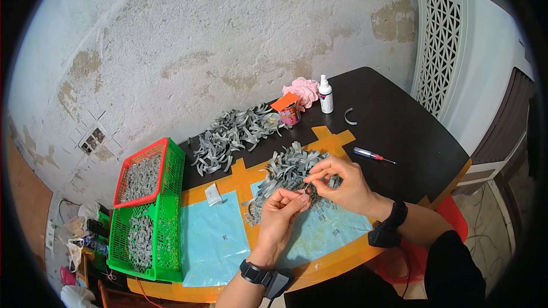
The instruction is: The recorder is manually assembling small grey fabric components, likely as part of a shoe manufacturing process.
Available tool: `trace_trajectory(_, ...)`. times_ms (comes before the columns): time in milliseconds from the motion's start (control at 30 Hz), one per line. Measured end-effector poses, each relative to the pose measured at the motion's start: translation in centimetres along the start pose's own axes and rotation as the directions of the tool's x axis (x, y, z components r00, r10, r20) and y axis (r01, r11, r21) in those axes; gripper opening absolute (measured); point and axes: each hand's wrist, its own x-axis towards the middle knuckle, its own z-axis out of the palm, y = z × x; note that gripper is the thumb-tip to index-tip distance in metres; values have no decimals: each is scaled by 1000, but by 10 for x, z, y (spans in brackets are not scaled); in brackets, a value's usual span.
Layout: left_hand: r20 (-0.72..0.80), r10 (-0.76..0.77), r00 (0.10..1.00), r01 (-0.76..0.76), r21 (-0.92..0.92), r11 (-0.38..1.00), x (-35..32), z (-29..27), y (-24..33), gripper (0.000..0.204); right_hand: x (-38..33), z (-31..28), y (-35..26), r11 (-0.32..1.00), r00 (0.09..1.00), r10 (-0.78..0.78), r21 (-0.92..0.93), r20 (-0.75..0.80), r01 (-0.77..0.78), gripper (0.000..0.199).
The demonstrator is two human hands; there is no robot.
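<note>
My left hand (281,214) and my right hand (345,185) meet fingertip to fingertip over the near part of the table. Thumb and forefinger are pinched together on each hand. Between them is something small and greyish, too little to make out. Right behind and partly under my hands lies a pile of grey curved strips (291,165). Small cut grey bits (328,212) are scattered beside my fingers on a light blue sheet (348,229), which is taped down with yellow-brown tape (319,265).
A larger heap of grey strips (234,134) lies against the wall. At left, a red basket (118,194) of grey bits rests on a green basket (171,234). Farther back are a tin (289,116), pink cloth (302,90), white bottle (326,98) and screwdriver (371,154).
</note>
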Motion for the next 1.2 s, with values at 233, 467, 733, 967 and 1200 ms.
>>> trace_trajectory(233, 78, -81, 994, 90, -113, 990, 4, -1, 4, 8, 1, -2, 16, 961, 987, 118, 237, 108, -141, 21)
trace_trajectory(467, 30, -23, 999, 25, -87, 996, 1, -3, -2, 16, 3, 0, 10, 975, 992, 59, 206, 109, -80, 22)
trace_trajectory(733, -22, -1, 1000, -2, -150, 989, 2, -10, -7, 12, 0, 3, 1, 984, 966, -172, 0, 194, 176, 20)
trace_trajectory(967, -47, -34, 998, 23, -206, 978, 0, -5, -7, 4, 0, 6, 4, 981, 966, -177, -44, 187, 189, 19)
trace_trajectory(1200, -21, -10, 1000, 6, -176, 984, 1, -6, -8, 2, -2, 8, 5, 999, 986, -47, -1, 162, 47, 14)
